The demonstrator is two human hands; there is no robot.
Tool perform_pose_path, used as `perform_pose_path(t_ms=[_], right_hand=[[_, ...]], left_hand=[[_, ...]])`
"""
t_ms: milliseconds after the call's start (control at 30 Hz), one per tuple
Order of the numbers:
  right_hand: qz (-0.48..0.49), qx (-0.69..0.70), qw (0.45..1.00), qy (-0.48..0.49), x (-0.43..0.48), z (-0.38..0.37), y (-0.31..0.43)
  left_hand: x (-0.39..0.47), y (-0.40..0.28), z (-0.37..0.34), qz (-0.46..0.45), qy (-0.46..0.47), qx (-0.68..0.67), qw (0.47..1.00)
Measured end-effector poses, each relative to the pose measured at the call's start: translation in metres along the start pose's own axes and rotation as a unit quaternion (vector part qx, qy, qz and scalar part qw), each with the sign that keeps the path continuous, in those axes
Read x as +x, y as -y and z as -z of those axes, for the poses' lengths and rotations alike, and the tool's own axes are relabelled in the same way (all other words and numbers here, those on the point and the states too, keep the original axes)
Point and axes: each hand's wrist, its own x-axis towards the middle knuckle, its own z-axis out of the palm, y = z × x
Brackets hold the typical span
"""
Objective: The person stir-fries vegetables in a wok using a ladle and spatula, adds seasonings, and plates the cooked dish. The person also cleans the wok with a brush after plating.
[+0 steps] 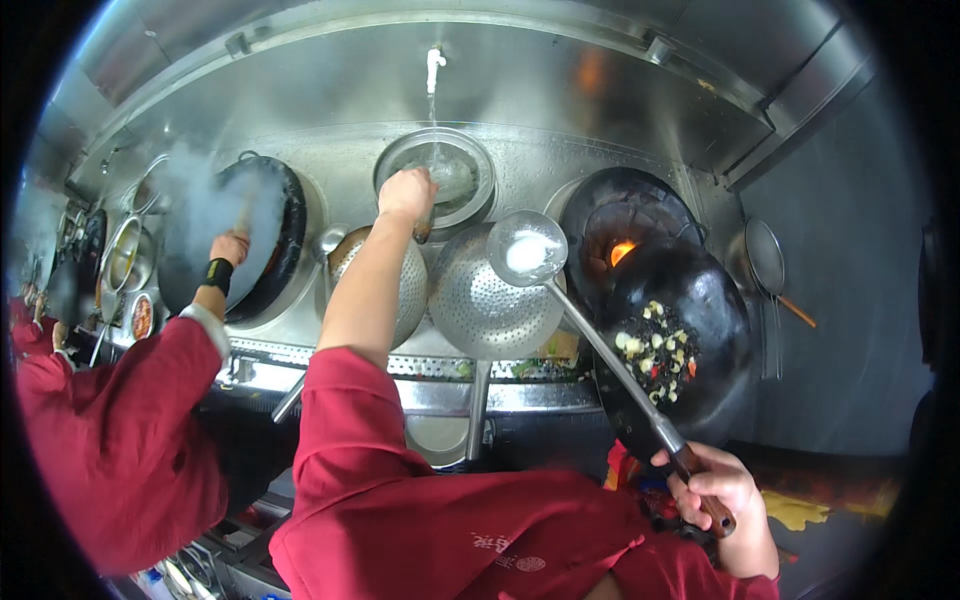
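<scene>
My left hand (409, 196) is closed around a short dark-brown handle (424, 227) at the rim of a round metal basin (486, 180). The tool's far end cannot be made out in the water. In my right hand (716, 487) is the wooden grip of a long-handled steel ladle (615, 364). Its bowl, with something white or brightly reflecting in it, hangs above a perforated strainer (495, 300). Beyond the ladle's shaft, a black wok (716, 330) leans over the front of a burner. Garlic pieces (660, 345) and a few red bits lie in it.
A flame (622, 253) burns inside the right burner (592, 202). Water runs from a white tap (434, 64) into the basin. Left, a co-worker's hand (230, 247) works over a steaming wok (187, 259). A wire-mesh skimmer (765, 255) hangs right; another perforated strainer (401, 300) sits below my left forearm.
</scene>
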Motion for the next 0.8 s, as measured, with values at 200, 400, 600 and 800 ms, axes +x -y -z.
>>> perform_pose_path(t_ms=[200,400,600,800], right_hand=[[0.017,0.031,0.998,-0.049,0.025,-0.019,0.013],[0.025,0.029,0.996,-0.086,0.025,-0.033,0.015],[0.032,-0.018,0.998,-0.057,0.012,-0.026,0.013],[0.006,-0.052,0.998,-0.044,-0.024,0.001,-0.005]], left_hand=[[0.09,0.008,-0.125,0.043,0.072,0.052,0.995],[0.104,0.015,-0.145,0.083,0.282,0.091,0.952],[0.031,-0.016,-0.066,-0.024,0.109,0.036,0.993],[-0.14,-0.082,0.031,-0.317,0.066,-0.015,0.946]])
